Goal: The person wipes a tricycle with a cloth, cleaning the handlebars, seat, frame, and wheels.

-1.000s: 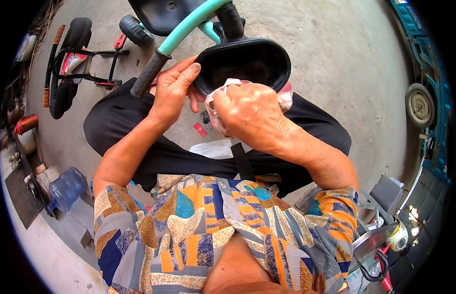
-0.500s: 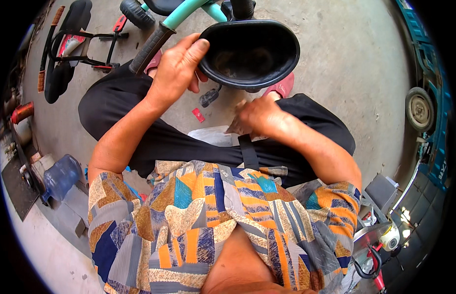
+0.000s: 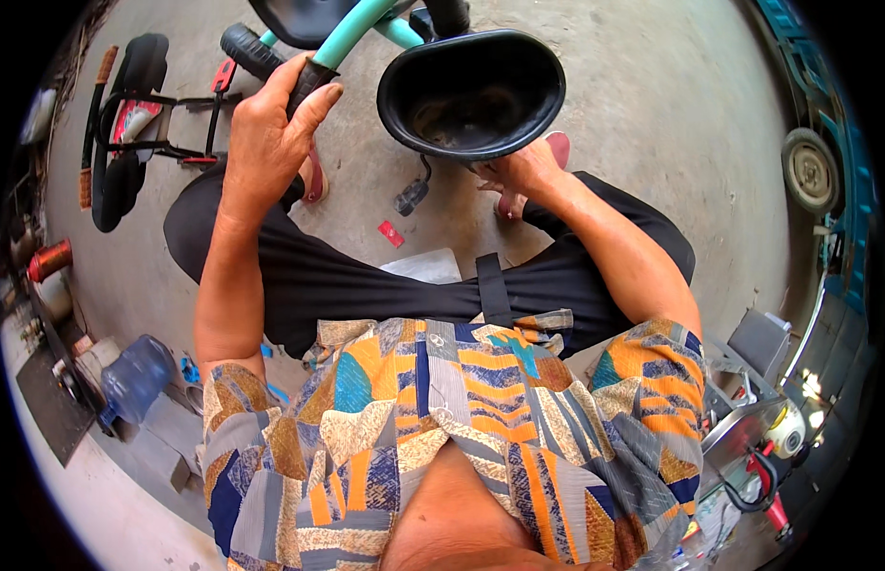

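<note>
A teal child's tricycle frame [image 3: 352, 33] stands in front of me, with a black oval basket [image 3: 471, 100] on its front. My left hand [image 3: 266, 143] is wrapped round the black ribbed handlebar grip [image 3: 307, 86], thumb lying along its near side. Below the basket's right rim is my right hand [image 3: 528, 171], its fingers bent in under the basket. The rim partly covers those fingers, and what they hold cannot be made out. A black pedal [image 3: 411, 197] hangs below the basket, above the concrete floor.
To the left lies a black seat frame [image 3: 128, 133] with brown grips. A blue water jug [image 3: 138, 379] is at lower left. A small red packet [image 3: 391, 234] lies between my feet. At right, a wheel [image 3: 810, 171] belongs to a blue vehicle.
My left hand has moved from the basket's left rim to the handlebar grip. My right hand has risen from near my lap to the basket's underside. The basket has shifted slightly left and up.
</note>
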The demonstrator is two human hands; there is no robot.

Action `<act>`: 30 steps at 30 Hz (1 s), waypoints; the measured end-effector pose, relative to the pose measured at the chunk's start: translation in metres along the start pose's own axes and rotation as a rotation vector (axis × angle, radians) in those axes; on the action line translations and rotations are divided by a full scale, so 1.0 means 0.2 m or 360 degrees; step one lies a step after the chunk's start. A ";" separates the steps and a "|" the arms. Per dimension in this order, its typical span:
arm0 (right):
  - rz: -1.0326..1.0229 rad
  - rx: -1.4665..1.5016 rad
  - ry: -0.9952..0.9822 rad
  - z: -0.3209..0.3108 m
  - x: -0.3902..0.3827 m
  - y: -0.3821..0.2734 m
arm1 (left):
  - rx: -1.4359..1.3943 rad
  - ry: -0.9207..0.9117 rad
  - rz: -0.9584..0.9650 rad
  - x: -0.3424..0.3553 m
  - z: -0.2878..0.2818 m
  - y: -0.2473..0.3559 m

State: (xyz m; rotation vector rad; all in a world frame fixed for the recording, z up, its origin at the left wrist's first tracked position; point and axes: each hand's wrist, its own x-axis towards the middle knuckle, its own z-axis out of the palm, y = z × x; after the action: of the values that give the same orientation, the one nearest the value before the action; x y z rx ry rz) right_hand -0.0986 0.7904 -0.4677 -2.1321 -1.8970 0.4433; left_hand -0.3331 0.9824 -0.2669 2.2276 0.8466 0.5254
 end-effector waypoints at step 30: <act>0.1190 0.0628 0.1265 0.29 -0.04 0.01 | -0.1744 -0.0514 -0.0572 -0.14 0.20 0.22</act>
State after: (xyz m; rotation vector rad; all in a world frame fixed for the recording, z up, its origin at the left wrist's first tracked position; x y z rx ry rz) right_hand -0.1195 0.7804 -0.5217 -2.1829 -0.5244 0.0460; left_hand -0.3110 0.9209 -0.2659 1.0826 0.5507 0.3137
